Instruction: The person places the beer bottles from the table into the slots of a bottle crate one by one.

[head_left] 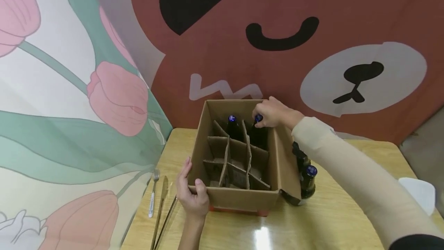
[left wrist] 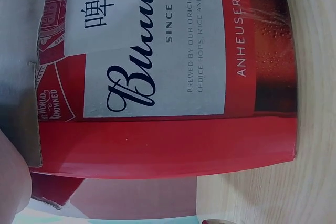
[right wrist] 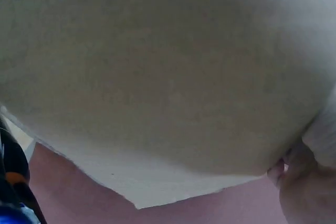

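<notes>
The left grip [head_left: 192, 194], fingers fairly straight, rests against the near left corner of the box [head_left: 243, 195], toward the bench's [head_left: 329, 215] far left corner; gentle bracing should suit. In the far right cell the right grip [head_left: 273, 113] pinches a bottle [head_left: 258, 118] by its top, best moved straight, clear of the dividers [head_left: 218, 149]: cap up, long axis near vertical

Inside the box [head_left: 239, 199] around the gripped bottle [head_left: 258, 136] I see matt cardboard; the bottle looks like glass, and the table [head_left: 225, 230] beneath is smooth, glossy wood.
</notes>
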A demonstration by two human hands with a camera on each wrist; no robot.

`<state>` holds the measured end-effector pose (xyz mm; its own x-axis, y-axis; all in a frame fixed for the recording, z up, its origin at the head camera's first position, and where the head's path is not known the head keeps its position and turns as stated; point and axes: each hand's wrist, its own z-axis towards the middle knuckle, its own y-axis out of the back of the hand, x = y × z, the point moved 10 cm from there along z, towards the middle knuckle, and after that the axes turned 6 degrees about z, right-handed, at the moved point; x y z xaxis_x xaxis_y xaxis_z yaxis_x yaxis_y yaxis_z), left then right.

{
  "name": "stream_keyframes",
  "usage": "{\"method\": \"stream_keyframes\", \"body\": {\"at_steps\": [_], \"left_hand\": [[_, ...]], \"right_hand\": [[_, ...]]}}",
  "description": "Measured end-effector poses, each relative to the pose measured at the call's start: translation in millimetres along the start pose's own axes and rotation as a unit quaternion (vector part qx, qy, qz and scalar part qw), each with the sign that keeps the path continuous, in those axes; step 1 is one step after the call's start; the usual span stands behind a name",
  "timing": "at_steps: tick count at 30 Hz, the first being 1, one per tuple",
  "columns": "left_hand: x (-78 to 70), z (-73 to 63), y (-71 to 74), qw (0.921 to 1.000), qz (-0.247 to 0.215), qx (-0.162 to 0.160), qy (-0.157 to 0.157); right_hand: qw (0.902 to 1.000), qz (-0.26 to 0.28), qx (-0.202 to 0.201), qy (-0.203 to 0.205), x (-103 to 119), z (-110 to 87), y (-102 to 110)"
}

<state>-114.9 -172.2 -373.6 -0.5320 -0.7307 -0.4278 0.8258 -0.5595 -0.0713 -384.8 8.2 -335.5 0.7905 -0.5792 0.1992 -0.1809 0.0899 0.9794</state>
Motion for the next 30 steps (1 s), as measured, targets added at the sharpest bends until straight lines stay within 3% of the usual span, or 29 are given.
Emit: {"method": "stream_keyframes", "body": {"at_steps": [5, 10, 17, 23, 30], "left_hand": [[-4.5, -0.4, -6.7, 0.9998, -0.015, 0.011, -0.003], [-7.2, -1.9, -12.3, 0.9996, -0.024, 0.018, -0.002], [-4.3, -1.8, -11.8, 0.9997, -0.019, 0.014, 0.010], [-0.9, -3.9, -1.2, 0.9996, -0.004, 0.012, 0.024], [-2.6, -2.0, 2.8, 0.9998, -0.002, -0.002, 0.021]], "right_hand": [[0.9989, -0.012, 0.039, -0.024, -7, -1.9, -13], [0.9973, -0.033, 0.040, -0.053, -12, -8.7, -15], [0.9857, -0.145, 0.066, -0.055, 12, -21.5, -16], [0.9939, -0.105, -0.016, -0.031, 27, -41.5, 11], [0.9923, -0.092, -0.083, 0.001, 23, -89.0, 36]]}}
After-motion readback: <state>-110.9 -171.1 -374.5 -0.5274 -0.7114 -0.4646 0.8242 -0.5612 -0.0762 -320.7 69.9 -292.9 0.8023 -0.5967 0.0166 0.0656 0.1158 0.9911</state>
